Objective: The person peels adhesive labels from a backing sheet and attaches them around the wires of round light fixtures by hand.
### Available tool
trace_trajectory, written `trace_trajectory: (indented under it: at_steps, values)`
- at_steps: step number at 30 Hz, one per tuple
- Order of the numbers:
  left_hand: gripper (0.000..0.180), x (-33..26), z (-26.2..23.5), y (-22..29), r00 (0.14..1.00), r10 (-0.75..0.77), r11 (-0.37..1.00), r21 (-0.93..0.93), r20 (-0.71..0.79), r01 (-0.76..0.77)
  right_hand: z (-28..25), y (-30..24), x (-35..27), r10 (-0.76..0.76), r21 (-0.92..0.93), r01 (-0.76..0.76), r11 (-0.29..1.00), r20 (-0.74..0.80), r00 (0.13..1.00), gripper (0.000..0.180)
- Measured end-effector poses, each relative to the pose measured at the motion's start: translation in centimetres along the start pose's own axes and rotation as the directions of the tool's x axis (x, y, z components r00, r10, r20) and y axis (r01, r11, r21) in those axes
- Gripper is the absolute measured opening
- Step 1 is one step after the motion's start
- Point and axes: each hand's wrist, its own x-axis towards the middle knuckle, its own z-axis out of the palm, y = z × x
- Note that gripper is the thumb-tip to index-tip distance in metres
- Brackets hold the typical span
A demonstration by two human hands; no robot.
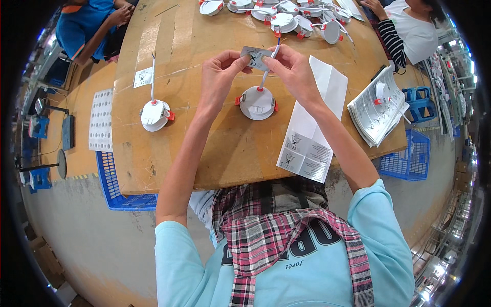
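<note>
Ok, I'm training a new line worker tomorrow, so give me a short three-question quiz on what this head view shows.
1. True or false: both hands hold the small grey label.
2. Multiple choice: where does the round white lamp with red clips lie? A) on the cardboard-covered table, below the hands; B) in the blue crate; C) on the stack of leaflets.
3. Fill in: the folded white paper sheet lies beside the person's ____ forearm.

Key: 1 true, the left hand and right hand pinch it together. 2 A. 3 right.
</note>
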Motion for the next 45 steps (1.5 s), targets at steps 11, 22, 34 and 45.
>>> trace_trajectory:
  at_steps: [11, 22, 34, 45]
  values:
    - [0.021, -0.4, -0.1, 1.2, 0.998, -0.048, 0.997, -0.069, -0.038, 0.045, 0.5, 0.0, -0.5, 0.090, 0.062, -0.098, 0.993, 0.120, 0.989, 0.018]
    - [0.015, -1.0, -0.1, 0.7, 0.996, 0.000, 1.000, 0.026, -0.087, 0.002, 1.0, 0.7, -1.1, 0.113, 0.067, -0.120, 0.991, 0.100, 0.989, 0.019]
    - [0.030, -0.8, -0.7, 0.8, 0.999, 0.030, 0.996, 0.082, -0.042, -0.027, 0.9, 1.1, -1.8, 0.091, 0.050, -0.105, 0.993, 0.232, 0.969, 0.030]
    - [0.032, 0.7, -3.3, 4.3, 0.891, -0.313, 0.773, 0.633, 0.327, 0.039, 2.1, -0.3, -2.7, 0.002, -0.105, 0.024, 0.994, 0.234, 0.972, 0.048]
